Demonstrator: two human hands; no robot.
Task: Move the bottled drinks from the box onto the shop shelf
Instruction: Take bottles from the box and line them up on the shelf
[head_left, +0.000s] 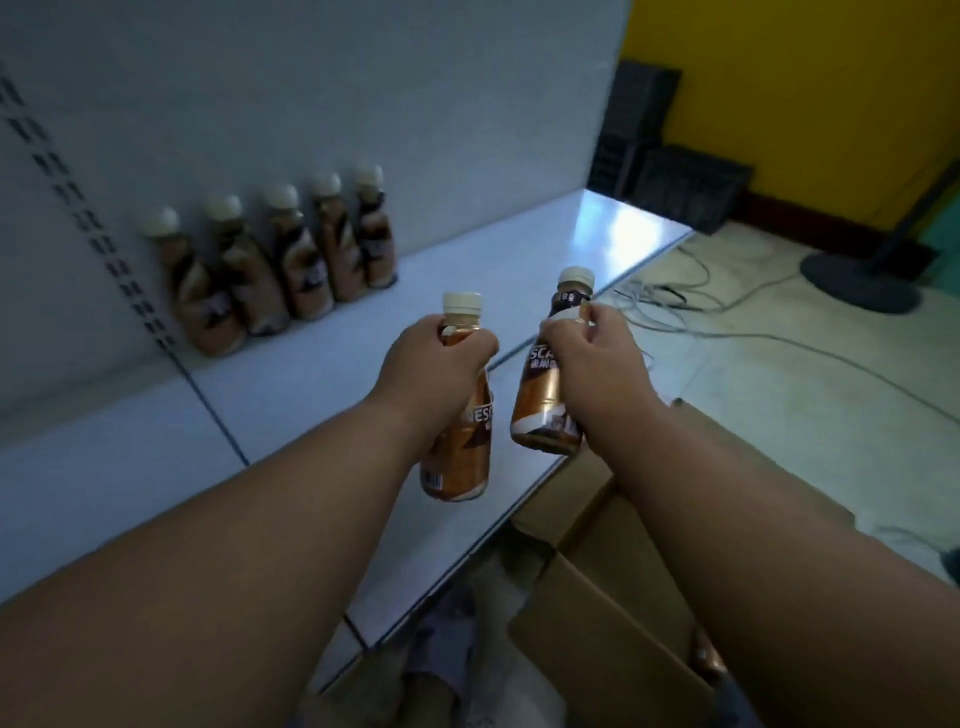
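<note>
My left hand (434, 371) grips a brown coffee bottle (460, 452) with a cream cap by its neck, held above the white shelf (311, 395). My right hand (592, 358) holds a second such bottle (543, 410) by its upper part, over the shelf's front edge. Both bottles hang upright, slightly tilted. Several like bottles (275, 265) stand in a row against the shelf's back panel at the left. The open cardboard box (618, 613) sits on the floor under my right forearm, with a bottle top (706, 660) showing inside.
Grey cables (691, 312) trail over the pale floor to the right of the shelf. A fan base (857, 280) stands at the far right, and dark crates (680, 192) sit by the yellow wall. Bare shelf surface lies right of the bottle row.
</note>
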